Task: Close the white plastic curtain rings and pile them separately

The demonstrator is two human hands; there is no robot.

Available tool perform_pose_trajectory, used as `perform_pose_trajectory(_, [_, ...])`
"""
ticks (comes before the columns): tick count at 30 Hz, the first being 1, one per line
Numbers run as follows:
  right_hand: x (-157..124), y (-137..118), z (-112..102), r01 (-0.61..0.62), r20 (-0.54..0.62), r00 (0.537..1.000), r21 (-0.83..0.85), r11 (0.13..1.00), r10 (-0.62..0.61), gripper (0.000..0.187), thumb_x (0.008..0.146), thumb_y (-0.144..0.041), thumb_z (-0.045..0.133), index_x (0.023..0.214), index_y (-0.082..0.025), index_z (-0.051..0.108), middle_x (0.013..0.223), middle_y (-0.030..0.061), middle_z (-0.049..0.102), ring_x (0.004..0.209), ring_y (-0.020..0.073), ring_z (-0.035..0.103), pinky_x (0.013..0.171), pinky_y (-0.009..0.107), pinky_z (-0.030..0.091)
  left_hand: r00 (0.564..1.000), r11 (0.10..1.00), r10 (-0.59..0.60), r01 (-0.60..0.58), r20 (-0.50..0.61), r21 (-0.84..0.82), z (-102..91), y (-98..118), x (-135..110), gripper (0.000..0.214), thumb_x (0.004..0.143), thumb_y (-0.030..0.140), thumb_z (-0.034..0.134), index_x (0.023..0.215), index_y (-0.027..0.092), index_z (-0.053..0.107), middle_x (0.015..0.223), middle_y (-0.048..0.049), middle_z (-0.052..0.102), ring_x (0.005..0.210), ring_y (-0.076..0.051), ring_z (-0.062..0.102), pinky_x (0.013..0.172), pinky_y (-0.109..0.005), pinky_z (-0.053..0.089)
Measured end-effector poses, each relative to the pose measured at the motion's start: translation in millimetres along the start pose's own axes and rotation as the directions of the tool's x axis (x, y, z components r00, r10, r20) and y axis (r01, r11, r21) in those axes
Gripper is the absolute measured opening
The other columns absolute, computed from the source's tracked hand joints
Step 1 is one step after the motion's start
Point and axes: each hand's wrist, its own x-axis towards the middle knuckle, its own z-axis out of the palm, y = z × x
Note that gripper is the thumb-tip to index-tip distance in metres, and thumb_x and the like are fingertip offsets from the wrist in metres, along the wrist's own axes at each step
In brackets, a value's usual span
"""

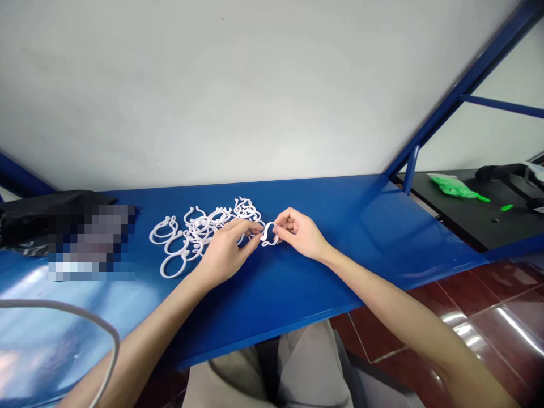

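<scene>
parts of the held ring hidden by fingers, white rings left of the grip partly behind the left hand, farther left a thing blurred into squares and a cut-off pale cord, far right a green bit too small to tell

The left grip and right grip pinch close together, forearms slanting inward.

Find rings on the desk well back from its near edge, a wall behind, a bag beyond its right edge.
</scene>
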Motion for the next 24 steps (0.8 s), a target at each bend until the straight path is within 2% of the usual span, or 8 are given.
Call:
perform_pose_trajectory(3, [0, 3, 3, -0.023, -0.009, 1.0, 0.027, 0.999, 0.023, 0.023, 0.09, -0.037, 0.073, 0.094, -0.022, 0.055, 0.077, -0.0023, 0.067, 0.065, 0.0134, 0.069, 0.064, 0.028, 0.057, 0.997, 0.992, -0.046, 0.052, 0.054, -0.112, 0.2, 4, -1, 0.018, 0.094, 0.026, 0.056, 0.109, 0.024, 0.066, 0.099, -0.0012, 0.074, 0.087, -0.016, 0.07, 0.08, -0.029, 0.055])
perform_pose_trajectory(6, [-1, 3, 7, 0.003, -0.087, 0.996, -0.035, 0.999, -0.006, 0.02, 0.091, -0.034, 0.07, 0.094, -0.022, 0.054, 0.073, -0.0037, 0.065, 0.062, 0.0123, 0.066, 0.06, 0.026, 0.053, 0.991, 0.981, -0.074, 0.092, 0.108, -0.169, 2.7, 8, -1, 0.028, 0.089, 0.038, 0.067, 0.113, 0.024, 0.065, 0.101, -0.0015, 0.074, 0.09, -0.017, 0.069, 0.08, -0.03, 0.054])
perform_pose_trajectory(9, [-3, 1, 10, 0.06, -0.15, 0.985, -0.142, 0.988, -0.082, 0.018, 0.091, -0.029, 0.067, 0.102, -0.022, 0.056, 0.077, -0.0036, 0.065, 0.064, 0.0118, 0.066, 0.063, 0.026, 0.053, 0.981, 0.965, -0.162, 0.18, 0.103, -0.19, 4.7, 12, 0, 0.026, 0.09, 0.047, 0.066, 0.1, 0.023, 0.068, 0.089, -0.0004, 0.074, 0.081, -0.017, 0.068, 0.073, -0.028, 0.051])
perform_pose_trajectory(12, [-5, 0, 12, 0.124, -0.128, 0.979, -0.264, 0.957, -0.162, 0.025, 0.092, -0.028, 0.065, 0.115, -0.023, 0.057, 0.077, -0.0043, 0.064, 0.067, 0.0122, 0.066, 0.065, 0.027, 0.053, 0.96, 0.934, -0.265, 0.278, 0.086, -0.227, 3.5, 15, 3, 0.03, 0.094, 0.049, 0.059, 0.088, 0.022, 0.07, 0.084, -0.0005, 0.074, 0.073, -0.015, 0.064, 0.068, -0.027, 0.048])
perform_pose_trajectory(14, [-6, -1, 12, 0.154, -0.103, 0.975, -0.327, 0.932, -0.198, 0.025, 0.093, -0.03, 0.064, 0.117, -0.024, 0.058, 0.077, -0.0044, 0.063, 0.066, 0.0124, 0.066, 0.065, 0.026, 0.053, 0.946, 0.903, -0.312, 0.324, 0.088, -0.281, 1.8, 14, 3, 0.032, 0.094, 0.051, 0.058, 0.088, 0.022, 0.07, 0.086, -0.001, 0.074, 0.073, -0.015, 0.063, 0.068, -0.027, 0.048])
perform_pose_trajectory(18, [-10, -3, 13, 0.151, -0.078, 0.978, -0.366, 0.918, -0.192, 0.013, 0.096, -0.033, 0.062, 0.101, -0.024, 0.055, 0.08, -0.0021, 0.068, 0.068, 0.0137, 0.069, 0.064, 0.027, 0.054, 0.921, 0.852, -0.373, 0.388, 0.114, -0.351, 0.3, 11, 4, 0.034, 0.094, 0.052, 0.057, 0.089, 0.021, 0.07, 0.087, -0.0018, 0.074, 0.074, -0.015, 0.063, 0.068, -0.027, 0.048])
perform_pose_trajectory(24, [-12, -5, 15, 0.196, -0.07, 0.968, -0.391, 0.899, -0.242, 0.017, 0.093, -0.032, 0.064, 0.085, -0.024, 0.052, 0.086, 0.0014, 0.072, 0.066, 0.014, 0.068, 0.061, 0.027, 0.054, 0.897, 0.786, -0.425, 0.434, 0.126, -0.44, 1.5, 15, 4, 0.033, 0.093, 0.05, 0.058, 0.093, 0.019, 0.067, 0.085, -0.0032, 0.071, 0.066, -0.014, 0.066, 0.061, -0.028, 0.056])
